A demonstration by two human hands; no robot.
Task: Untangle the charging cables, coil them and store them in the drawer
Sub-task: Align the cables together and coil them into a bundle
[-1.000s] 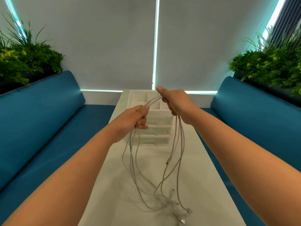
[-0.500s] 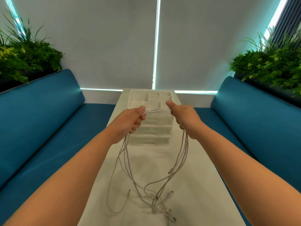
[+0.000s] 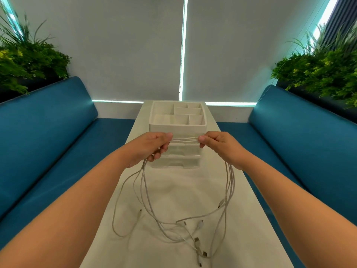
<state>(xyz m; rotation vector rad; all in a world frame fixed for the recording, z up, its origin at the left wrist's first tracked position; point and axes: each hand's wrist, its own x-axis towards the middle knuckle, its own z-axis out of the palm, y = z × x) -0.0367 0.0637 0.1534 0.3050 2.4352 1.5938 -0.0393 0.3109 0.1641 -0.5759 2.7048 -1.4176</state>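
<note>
Head view, the only one: left hand (image 3: 149, 147) and right hand (image 3: 220, 145) both held up over the table (image 3: 173, 190), just in front of the drawer unit (image 3: 176, 132). Each hand pinches the cables (image 3: 185, 140) between thumb and curled fingers, with a short taut run of several strands stretched between them. The rest hangs in loops from both fists, the lower parts resting on the table. Plugs (image 3: 201, 225) sit clustered near the bottom edge, strands crossing over one another there, so the bundle looks not yet untangled. No coil formed; the drawers look closed, though that is hard to be sure of through the clear fronts. Risks, judged from this: pulling the hands further apart with all strands gripped together would likely cinch the crossings near the plugs into a tighter knot rather than free them. Dragging loops across the table could snag a plug on another strand. Lifting higher could swing the loose ends off the near table edge. The hands sit close to the unit, so a sharp tug might bump it. Strand count cannot be told; they overlap too much.
</note>
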